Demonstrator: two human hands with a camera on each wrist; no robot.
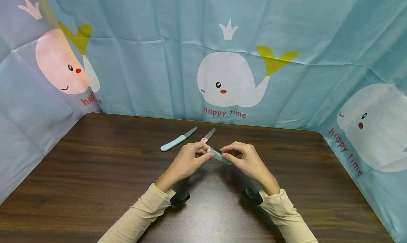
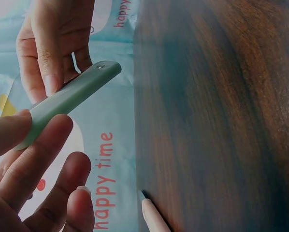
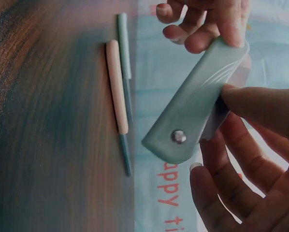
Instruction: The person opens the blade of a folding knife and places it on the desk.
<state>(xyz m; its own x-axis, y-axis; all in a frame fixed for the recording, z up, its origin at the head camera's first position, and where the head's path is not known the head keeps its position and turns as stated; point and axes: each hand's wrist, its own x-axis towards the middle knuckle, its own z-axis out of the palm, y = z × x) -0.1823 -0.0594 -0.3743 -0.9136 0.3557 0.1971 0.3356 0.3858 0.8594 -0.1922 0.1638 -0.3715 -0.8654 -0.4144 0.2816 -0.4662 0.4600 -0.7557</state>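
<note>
A pale green folding knife is held up over the table between both hands. My left hand pinches the handle near one end, thumb on one side and forefinger on the other. With thumb and fingers, my right hand pinches the blade, which lies folded along the handle, partly out of its slot. The round metal rivet shows at the handle's other end. Behind the hands, an unfolded knife with a light blue-green handle and another with a pink handle lie on the table.
The dark wood-grain table reaches back to a blue curtain printed with whales. That curtain also rises along both sides. The two unfolded knives lie close together near the back edge, blades pointing away.
</note>
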